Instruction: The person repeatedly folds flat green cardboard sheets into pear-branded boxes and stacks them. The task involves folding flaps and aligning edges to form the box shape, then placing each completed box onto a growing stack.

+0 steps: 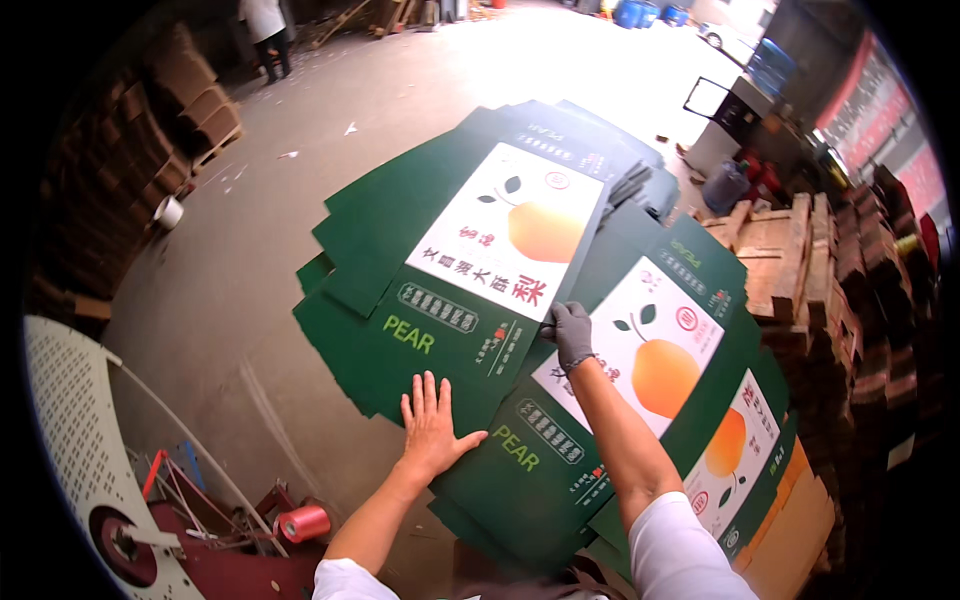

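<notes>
Leftmost, a white perforated panel [70,420] curves along the lower edge of view, with a red machine frame [235,560] and one red spool [303,522] beside it on the concrete floor [300,190]. Stacked brown cardboard [190,95] lines the far left wall, and one person in white [265,30] stands beyond it.

Moving inward, the left hand [432,425] is bare, open and flat, fingers spread, pressing palm-down on the near edge of the top flattened carton [440,250], a dark green sheet with a white panel showing a yellow pear. This carton lies askew over a fanned pile of like sheets. Three pear panels are visible in all; further green sheets show only edges, so the full count cannot be told.

Next, the right hand [570,332], in a grey glove, is curled at the top carton's lower right corner, where it overlaps the second carton [640,370]; whether it pinches the edge cannot be told. A third carton [735,450] lies lower right.

Rightmost, wooden pallets [785,255] stand stacked.
</notes>
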### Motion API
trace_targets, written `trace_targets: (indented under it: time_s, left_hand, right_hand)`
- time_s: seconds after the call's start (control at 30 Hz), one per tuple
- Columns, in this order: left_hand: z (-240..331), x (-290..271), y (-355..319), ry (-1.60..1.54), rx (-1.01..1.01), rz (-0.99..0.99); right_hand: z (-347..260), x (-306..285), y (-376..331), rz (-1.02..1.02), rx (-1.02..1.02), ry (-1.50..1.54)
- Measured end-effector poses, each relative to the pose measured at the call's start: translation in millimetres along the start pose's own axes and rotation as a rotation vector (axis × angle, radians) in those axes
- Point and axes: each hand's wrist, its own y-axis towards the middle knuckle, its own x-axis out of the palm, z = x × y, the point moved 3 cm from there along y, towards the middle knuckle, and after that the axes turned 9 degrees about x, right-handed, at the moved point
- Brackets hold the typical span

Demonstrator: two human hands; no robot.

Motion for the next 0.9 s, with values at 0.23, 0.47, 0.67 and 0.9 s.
trace_targets:
  time_s: [0.23, 0.47, 0.67, 0.9]
  left_hand:
    - [124.4, 25.5, -79.2, -0.068, 0.425, -0.149]
    - [184.2, 111.1, -127.0, -0.168, 0.599, -0.272]
    - [165.9, 112.6, -105.4, -0.102, 0.592, -0.221]
    - [141.6, 90.1, -67.4, -0.025, 0.465, -0.312]
  right_hand:
    - [38.8, -179.1, -162.5, 0.23, 0.124, -0.011]
    - [104.5, -298.7, -262.5, 0.437, 0.093, 0.012]
    - [95.3, -279.3, -225.1, 0.406, 0.046, -0.067]
    - [112.5, -253.6, -220.4, 0.275, -0.146, -0.389]
